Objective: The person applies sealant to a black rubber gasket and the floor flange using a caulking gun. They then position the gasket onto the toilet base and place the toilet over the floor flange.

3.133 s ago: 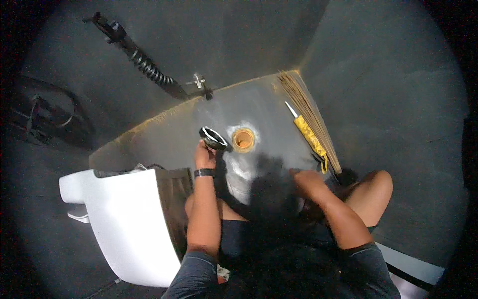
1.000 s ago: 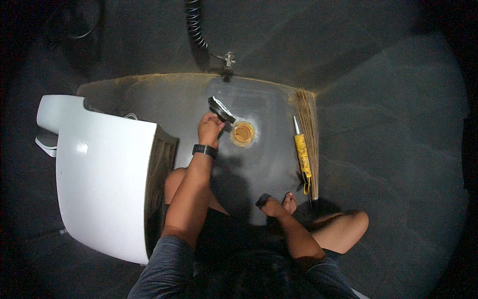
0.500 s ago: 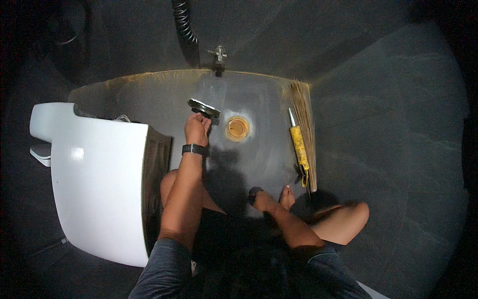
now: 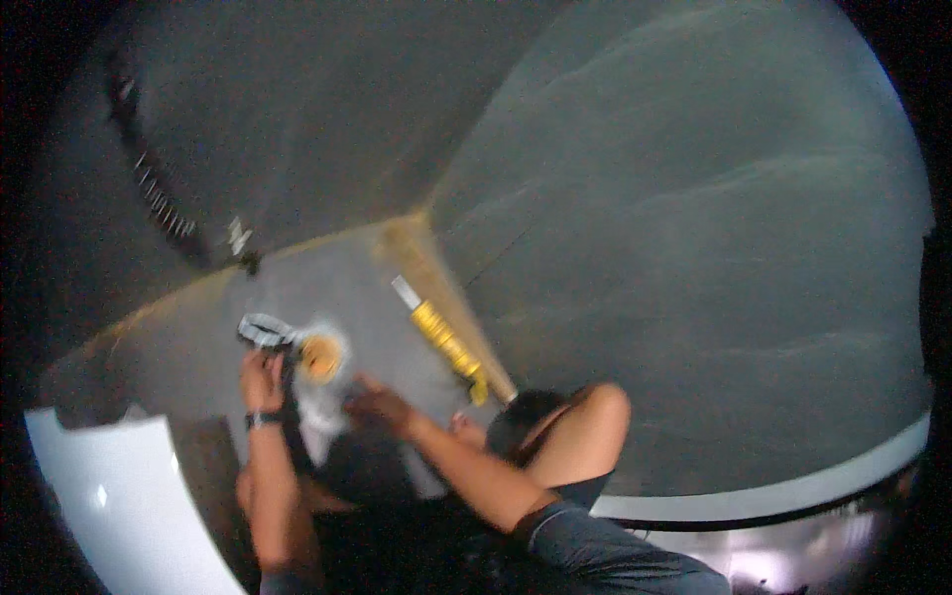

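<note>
In my left hand (image 4: 260, 382) is a dark ring-shaped fitting (image 4: 266, 330) with white along its edge, tilted and held above the floor. It is just left of a round floor drain opening (image 4: 319, 359) with an orange inside and a pale ring around it. My right hand (image 4: 379, 405) is to the right of the opening and lower in view, smeared by motion. A dark patch shows at its fingers, but whether it is something held I cannot make out.
A white ceramic toilet (image 4: 119, 506) is at my left. A yellow sealant tube (image 4: 446, 339) with a pale nozzle lies beside a stick broom (image 4: 476, 342) along the right wall. At the back wall are a black coiled hose (image 4: 164, 203) and a metal valve (image 4: 239, 238).
My view has swung to the right, showing more of the right wall. The right hand has come forward, nearer the drain opening. My left hand still holds the fitting, which shows more of its white face.
</note>
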`<state>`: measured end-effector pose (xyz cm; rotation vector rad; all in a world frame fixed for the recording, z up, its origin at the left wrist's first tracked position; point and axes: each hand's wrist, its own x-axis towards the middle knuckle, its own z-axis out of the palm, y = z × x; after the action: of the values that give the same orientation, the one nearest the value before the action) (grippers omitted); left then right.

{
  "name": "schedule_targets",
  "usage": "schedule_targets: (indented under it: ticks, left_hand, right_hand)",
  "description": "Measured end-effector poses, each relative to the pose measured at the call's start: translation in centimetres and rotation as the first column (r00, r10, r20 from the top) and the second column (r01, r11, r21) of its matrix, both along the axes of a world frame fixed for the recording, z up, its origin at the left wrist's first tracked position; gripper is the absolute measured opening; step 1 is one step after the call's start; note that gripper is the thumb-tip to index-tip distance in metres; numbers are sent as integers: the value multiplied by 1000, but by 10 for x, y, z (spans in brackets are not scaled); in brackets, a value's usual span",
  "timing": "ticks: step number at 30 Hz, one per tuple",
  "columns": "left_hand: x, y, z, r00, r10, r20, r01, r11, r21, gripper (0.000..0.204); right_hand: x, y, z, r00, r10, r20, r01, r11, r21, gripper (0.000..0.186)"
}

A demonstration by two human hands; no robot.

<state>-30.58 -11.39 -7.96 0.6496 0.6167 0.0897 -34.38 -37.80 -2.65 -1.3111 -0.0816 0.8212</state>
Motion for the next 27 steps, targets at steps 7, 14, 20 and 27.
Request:
schedule_targets:
  ticks: [7, 14, 20, 27]
  left_hand:
    - [36, 20, -17, 999, 0, 38, 1, 1000, -28, 26]
    - [43, 31, -37, 993, -103, 60, 103, 995, -3, 24]
    - [39, 36, -34, 1000, -7, 20, 8, 999, -49, 25]
    - [34, 27, -15, 983, -73, 167, 64, 996, 56, 20]
  right_hand:
    - [41, 0, 81, 790, -384, -477, 554, 781, 288, 57]
    - [76, -64, 177, 971, -238, 20, 117, 545, 830, 76]
    - [79, -64, 190, 970, -237, -59, 174, 502, 847, 72]
    - [74, -44, 159, 944, -307, -125, 237, 361, 902, 69]
